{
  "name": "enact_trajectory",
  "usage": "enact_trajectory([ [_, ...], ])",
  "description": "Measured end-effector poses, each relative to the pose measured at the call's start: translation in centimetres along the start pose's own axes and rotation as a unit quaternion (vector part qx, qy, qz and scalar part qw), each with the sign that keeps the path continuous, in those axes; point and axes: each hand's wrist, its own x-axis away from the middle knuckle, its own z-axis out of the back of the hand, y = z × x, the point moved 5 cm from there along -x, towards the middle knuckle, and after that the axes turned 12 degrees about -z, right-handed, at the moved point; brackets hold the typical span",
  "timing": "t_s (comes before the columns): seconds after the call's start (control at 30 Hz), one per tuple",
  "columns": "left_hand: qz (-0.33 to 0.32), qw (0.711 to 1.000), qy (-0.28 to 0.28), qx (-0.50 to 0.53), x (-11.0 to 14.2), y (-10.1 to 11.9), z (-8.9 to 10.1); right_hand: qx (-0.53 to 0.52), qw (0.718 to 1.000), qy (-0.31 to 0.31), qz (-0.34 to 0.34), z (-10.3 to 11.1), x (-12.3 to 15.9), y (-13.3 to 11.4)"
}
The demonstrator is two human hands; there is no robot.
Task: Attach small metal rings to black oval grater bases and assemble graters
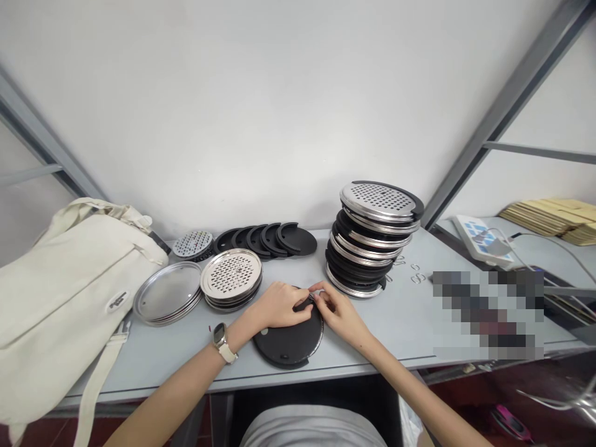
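A round black disc (288, 341) with a thin shiny edge lies flat near the table's front edge. My left hand (282, 304) is closed at its far side, the thumb across the top and the fingers at the rim. From the right, my right hand (339, 313) meets it there, thumb and fingertips pinched together. Whatever sits between those right fingertips is too small and covered to make out. Left of the disc stands a short stack of perforated metal grater plates (233, 273). Several thin wire rings (418, 279) are scattered on the table to the right.
A tall stack of black and metal discs (372, 248) rises at the back right. Black crescent-edged covers (298, 239) overlap along the wall. Clear round lids (170, 292) and a cream backpack (69, 298) occupy the left. Yellow envelopes (554, 217) lie far right.
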Motion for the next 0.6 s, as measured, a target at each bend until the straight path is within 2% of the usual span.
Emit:
enact_trajectory([
  [0.6,-0.006,1.0,0.009,0.001,0.11,-0.15,-0.3,-0.02,1.0,-0.022,-0.01,-0.16,-0.49,0.49],
])
